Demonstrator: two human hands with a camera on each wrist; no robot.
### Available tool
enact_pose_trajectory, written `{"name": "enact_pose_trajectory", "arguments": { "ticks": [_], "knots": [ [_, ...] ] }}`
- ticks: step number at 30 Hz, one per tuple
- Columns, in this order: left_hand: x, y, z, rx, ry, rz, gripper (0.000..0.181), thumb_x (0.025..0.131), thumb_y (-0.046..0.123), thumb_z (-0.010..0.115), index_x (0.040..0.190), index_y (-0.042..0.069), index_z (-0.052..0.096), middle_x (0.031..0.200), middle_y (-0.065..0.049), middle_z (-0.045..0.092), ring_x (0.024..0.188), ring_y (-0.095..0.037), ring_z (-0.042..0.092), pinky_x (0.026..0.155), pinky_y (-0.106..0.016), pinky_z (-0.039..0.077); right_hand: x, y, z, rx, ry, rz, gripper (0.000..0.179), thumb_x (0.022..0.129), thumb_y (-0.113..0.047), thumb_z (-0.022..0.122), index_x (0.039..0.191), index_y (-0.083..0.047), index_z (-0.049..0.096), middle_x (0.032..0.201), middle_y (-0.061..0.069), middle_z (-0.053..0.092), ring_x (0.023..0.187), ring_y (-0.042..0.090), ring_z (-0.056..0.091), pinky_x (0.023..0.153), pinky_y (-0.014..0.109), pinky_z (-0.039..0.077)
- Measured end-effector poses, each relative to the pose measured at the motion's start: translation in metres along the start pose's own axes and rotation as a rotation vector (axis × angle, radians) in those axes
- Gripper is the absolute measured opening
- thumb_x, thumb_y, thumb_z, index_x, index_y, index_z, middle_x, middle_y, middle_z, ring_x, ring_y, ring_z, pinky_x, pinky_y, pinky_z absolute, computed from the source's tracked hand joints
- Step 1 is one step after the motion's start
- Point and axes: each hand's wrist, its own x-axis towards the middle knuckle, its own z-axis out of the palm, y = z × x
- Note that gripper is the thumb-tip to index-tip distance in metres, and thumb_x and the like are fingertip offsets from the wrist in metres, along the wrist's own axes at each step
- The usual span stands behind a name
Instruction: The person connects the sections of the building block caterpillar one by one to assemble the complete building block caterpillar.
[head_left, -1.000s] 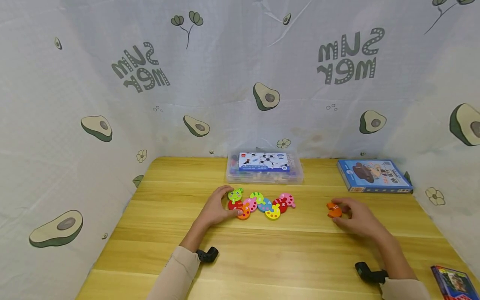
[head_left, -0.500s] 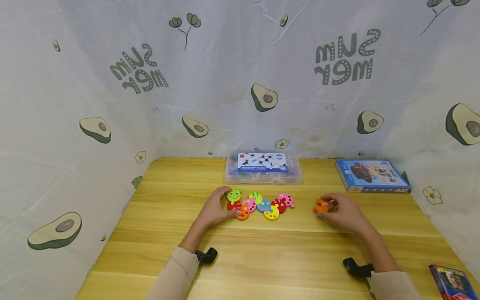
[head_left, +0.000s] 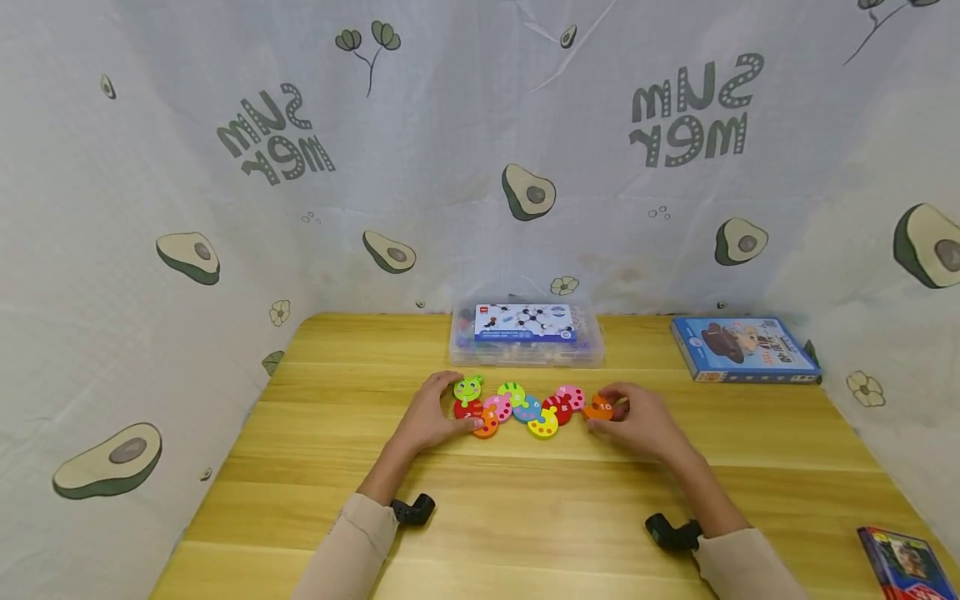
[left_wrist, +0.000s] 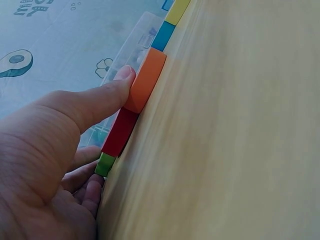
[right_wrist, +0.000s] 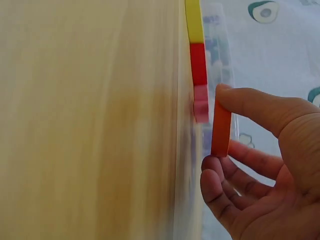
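Note:
A wavy chain of coloured caterpillar puzzle pieces (head_left: 527, 408) lies on the wooden table in the head view, a green smiling head (head_left: 468, 389) at its left end. My left hand (head_left: 430, 417) holds that end, thumb against an orange piece (left_wrist: 146, 80) and fingers round the head's far side. Between thumb and fingers, my right hand (head_left: 641, 421) pinches a separate orange puzzle piece (head_left: 598, 407) numbered 10. In the right wrist view it is lifted off the table, close to the pink end piece (right_wrist: 201, 104); whether they touch I cannot tell.
Behind the chain stands a clear plastic case (head_left: 527, 354) with a molecular model label. A blue box (head_left: 746, 350) lies at the back right. Near the right edge is a small dark box (head_left: 907, 562). A printed cloth (head_left: 450, 167) hangs behind the wooden table (head_left: 525, 508).
My right hand has carried the orange piece numbered 10 leftward, up to the chain's pink end. My left hand has stayed on the chain's left end.

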Motion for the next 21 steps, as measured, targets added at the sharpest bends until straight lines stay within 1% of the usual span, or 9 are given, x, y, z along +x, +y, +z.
{"name": "enact_pose_trajectory", "arguments": {
  "ticks": [5, 11, 17, 21],
  "knots": [
    [-0.001, 0.001, 0.002, 0.001, -0.006, 0.009, 0.084, 0.076, 0.043, 0.09, 0.146, 0.013, 0.055, 0.155, -0.01, 0.048, 0.146, -0.034, 0.043, 0.121, -0.055, 0.036, 0.002, -0.004, 0.008, 0.006, 0.007, 0.025, 0.057, 0.084, -0.036, 0.086, 0.125, -0.001, 0.066, 0.108, 0.013, 0.067, 0.09, 0.023, 0.058, 0.075, 0.029, 0.052],
    [-0.001, 0.005, 0.003, 0.013, -0.024, -0.007, 0.085, 0.076, 0.044, 0.089, 0.147, 0.014, 0.054, 0.157, -0.009, 0.046, 0.147, -0.033, 0.042, 0.121, -0.054, 0.036, 0.003, -0.006, 0.012, -0.008, 0.014, 0.033, 0.056, 0.083, -0.034, 0.087, 0.122, 0.0, 0.066, 0.105, 0.013, 0.066, 0.087, 0.024, 0.056, 0.073, 0.03, 0.051],
    [-0.002, 0.006, 0.003, 0.016, -0.028, 0.001, 0.085, 0.077, 0.046, 0.089, 0.148, 0.014, 0.054, 0.158, -0.009, 0.046, 0.148, -0.034, 0.041, 0.121, -0.055, 0.036, 0.004, -0.008, 0.015, -0.035, 0.002, 0.044, 0.057, 0.082, -0.031, 0.087, 0.122, 0.003, 0.065, 0.11, 0.016, 0.067, 0.091, 0.026, 0.057, 0.08, 0.037, 0.055],
    [-0.002, 0.006, 0.003, 0.014, -0.026, 0.003, 0.086, 0.076, 0.046, 0.089, 0.147, 0.014, 0.054, 0.157, -0.009, 0.046, 0.147, -0.034, 0.041, 0.121, -0.055, 0.036, 0.005, -0.009, 0.014, -0.031, -0.018, 0.058, 0.06, 0.08, -0.031, 0.088, 0.123, 0.003, 0.064, 0.113, 0.017, 0.066, 0.094, 0.027, 0.057, 0.084, 0.041, 0.056]
  ]
}}
